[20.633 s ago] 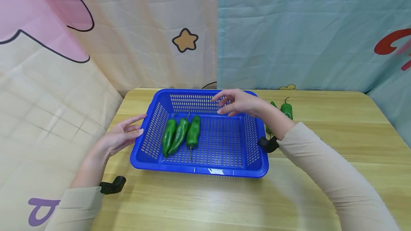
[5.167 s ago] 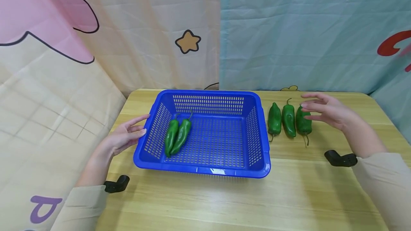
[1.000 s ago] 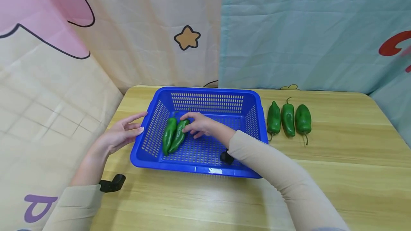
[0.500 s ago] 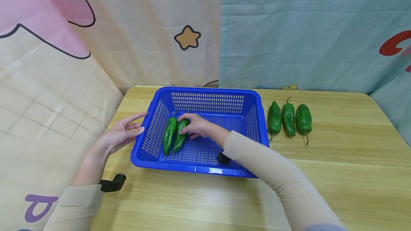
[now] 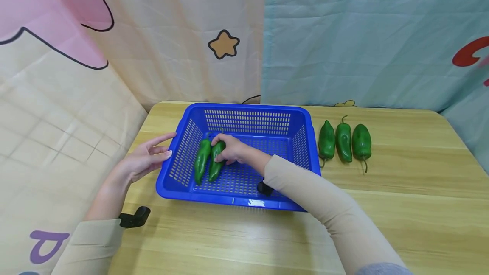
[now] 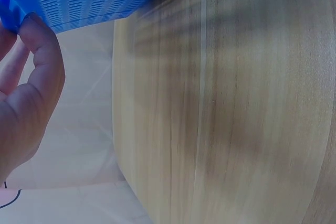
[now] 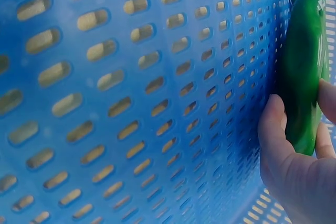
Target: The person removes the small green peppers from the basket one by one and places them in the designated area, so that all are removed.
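Note:
A blue plastic basket [image 5: 191, 196] with slotted walls stands on the wooden table. Inside it, my right hand [image 5: 231, 148] grips a green pepper [image 5: 215, 169] between thumb and fingers near its stem end. The right wrist view shows this pepper [image 7: 303, 66] low over the slotted floor, thumb on one side and fingers on the other. A second green pepper [image 5: 201, 162] lies just left of it in the basket. My left hand [image 5: 147, 160] holds the basket's left rim; in the left wrist view, its thumb [image 6: 44, 51] pinches the blue edge.
Three green peppers stand in a row right of the basket: a left one [image 5: 326, 141], a middle one [image 5: 344, 143] and a right one [image 5: 361, 141]. The wooden table [image 5: 412, 164] reaches back to patterned curtains [image 5: 344, 41]. A black wrist mount [image 5: 265, 188] hangs inside the basket.
My right hand has come from the peppers on the table into the basket and taken hold of a pepper, whose lower end has swung right. Earlier a third pepper lay in the basket.

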A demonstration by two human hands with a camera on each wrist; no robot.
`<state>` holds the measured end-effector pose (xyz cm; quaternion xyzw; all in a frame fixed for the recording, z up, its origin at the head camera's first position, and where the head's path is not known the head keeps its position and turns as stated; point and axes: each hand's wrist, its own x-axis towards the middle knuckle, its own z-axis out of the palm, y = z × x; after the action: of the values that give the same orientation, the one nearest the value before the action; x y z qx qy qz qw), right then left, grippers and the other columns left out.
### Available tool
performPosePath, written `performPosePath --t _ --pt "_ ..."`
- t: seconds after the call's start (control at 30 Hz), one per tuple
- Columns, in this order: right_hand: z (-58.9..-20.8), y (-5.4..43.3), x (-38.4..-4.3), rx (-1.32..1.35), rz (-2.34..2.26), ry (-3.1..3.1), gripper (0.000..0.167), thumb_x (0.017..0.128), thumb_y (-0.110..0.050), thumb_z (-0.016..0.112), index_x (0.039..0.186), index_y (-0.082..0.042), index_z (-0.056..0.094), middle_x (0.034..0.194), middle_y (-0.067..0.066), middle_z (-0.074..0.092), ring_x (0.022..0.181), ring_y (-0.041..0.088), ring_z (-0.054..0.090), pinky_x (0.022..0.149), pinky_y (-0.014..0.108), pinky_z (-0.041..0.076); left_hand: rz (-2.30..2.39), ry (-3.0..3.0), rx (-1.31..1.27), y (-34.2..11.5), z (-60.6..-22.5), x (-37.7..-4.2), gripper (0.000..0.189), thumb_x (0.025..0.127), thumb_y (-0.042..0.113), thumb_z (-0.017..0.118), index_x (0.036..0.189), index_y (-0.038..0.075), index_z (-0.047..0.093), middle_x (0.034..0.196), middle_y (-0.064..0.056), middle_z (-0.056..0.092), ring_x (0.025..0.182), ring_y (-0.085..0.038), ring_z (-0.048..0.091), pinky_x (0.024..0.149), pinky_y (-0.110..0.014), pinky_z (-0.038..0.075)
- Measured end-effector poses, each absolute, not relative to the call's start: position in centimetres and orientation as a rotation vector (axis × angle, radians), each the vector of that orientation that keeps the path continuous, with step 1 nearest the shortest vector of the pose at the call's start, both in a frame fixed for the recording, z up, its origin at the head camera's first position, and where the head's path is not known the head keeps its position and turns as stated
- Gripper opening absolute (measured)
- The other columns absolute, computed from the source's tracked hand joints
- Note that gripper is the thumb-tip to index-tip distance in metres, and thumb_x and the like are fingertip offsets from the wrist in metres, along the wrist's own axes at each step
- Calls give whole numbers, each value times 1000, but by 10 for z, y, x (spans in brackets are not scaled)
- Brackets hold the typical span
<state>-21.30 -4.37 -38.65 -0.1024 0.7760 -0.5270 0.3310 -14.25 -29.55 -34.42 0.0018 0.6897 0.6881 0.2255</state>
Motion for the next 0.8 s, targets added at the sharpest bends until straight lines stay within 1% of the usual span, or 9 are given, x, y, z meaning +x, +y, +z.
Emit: performPosePath --t 0.27,0.47,0.53,0.8 --pt "-383 -40 -216 -310 -1361 2028 47 74 13 69 113 -9 55 113 13 48 101 28 53 72 41 55 1887 1915 21 -295 -345 -143 64 93 5 56 148 10 24 102 -4 65 90 -17 65 79 -29 54" --pt "-379 -33 -219 -312 -1387 1989 50 75 13 67 118 -7 53 112 12 50 101 29 54 76 43 54 1887 1915 18 -296 -347 -145 64 93 5 56 148 10 24 102 -4 65 90 -17 65 80 -29 54" --pt "-377 -30 -220 -311 -1395 1972 51 76 14 66 120 -7 52 111 13 51 101 29 55 77 43 54 1892 1907 27 -297 -348 -145 63 93 5 56 148 11 25 103 -4 65 91 -18 65 80 -30 54" --pt "-367 -20 -221 -287 -1492 1885 50 78 17 62 120 -7 51 106 19 51 94 32 60 78 47 54 1910 1890 26 -296 -349 -145 62 93 4 55 147 12 26 101 -4 66 89 -18 65 79 -29 54"
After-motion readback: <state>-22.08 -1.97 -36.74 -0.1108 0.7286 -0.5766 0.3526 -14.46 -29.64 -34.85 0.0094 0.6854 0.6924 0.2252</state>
